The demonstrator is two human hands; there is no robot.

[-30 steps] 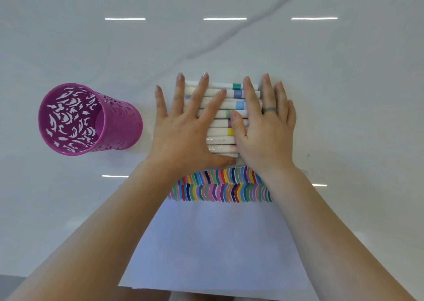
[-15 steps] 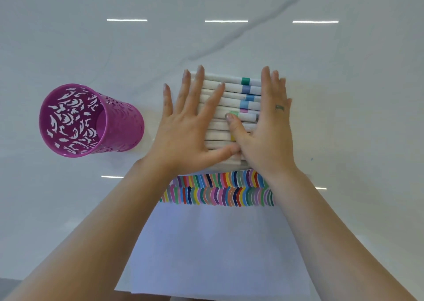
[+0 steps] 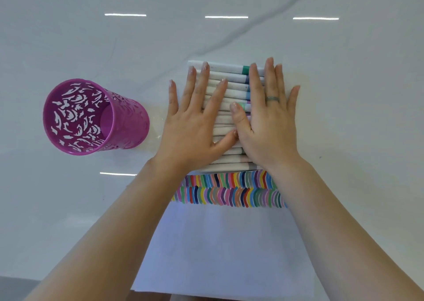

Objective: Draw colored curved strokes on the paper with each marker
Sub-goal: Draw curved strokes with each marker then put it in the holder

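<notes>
Pressing flat on the row of markers point(image 3: 229, 71) with left hand point(image 3: 195, 126) and right hand point(image 3: 268, 121); fingers straight, palms down, nothing gripped by either. Head view only. Markers side by side, white barrels with coloured bands, lying on the table point(image 3: 344, 94) just beyond the far edge of the paper point(image 3: 218, 243). Two rows of curved strokes point(image 3: 229, 190) across the paper's top, blank below. Ring point(image 3: 272, 98) on the right hand. Pink cut-out cup point(image 3: 96, 117) off to the left, apart from the markers. Judged step: squaring up the markers between rows of drawing. Next move likely: pinching out a single barrel without rolling its neighbours, then starting a third row beneath.
</notes>
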